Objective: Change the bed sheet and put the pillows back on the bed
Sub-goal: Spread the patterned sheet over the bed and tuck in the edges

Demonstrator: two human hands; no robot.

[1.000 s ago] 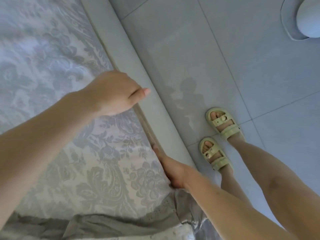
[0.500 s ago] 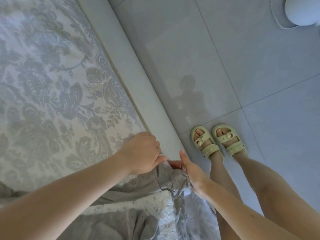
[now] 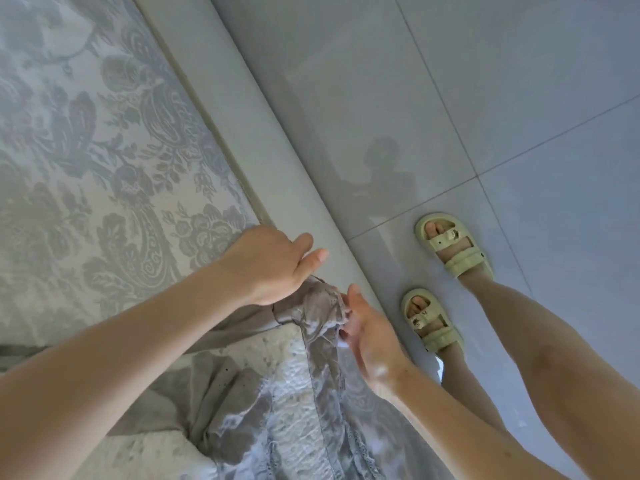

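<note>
Head view: the right hand (image 3: 367, 329) pinches the bunched corner of the grey eyelet sheet (image 3: 313, 315) at the edge of the floral mattress (image 3: 104, 168). The left hand (image 3: 273, 265) lies curled over it, and I cannot tell whether it grips. Pulled unevenly, the corner could slip free.

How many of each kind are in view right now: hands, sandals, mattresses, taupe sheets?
Bare hands: 2, left hand and right hand
Pale green buckled sandals: 2
Grey floral-patterned mattress: 1
Bunched taupe eyelet fabric sheet: 1
Total: 6
</note>
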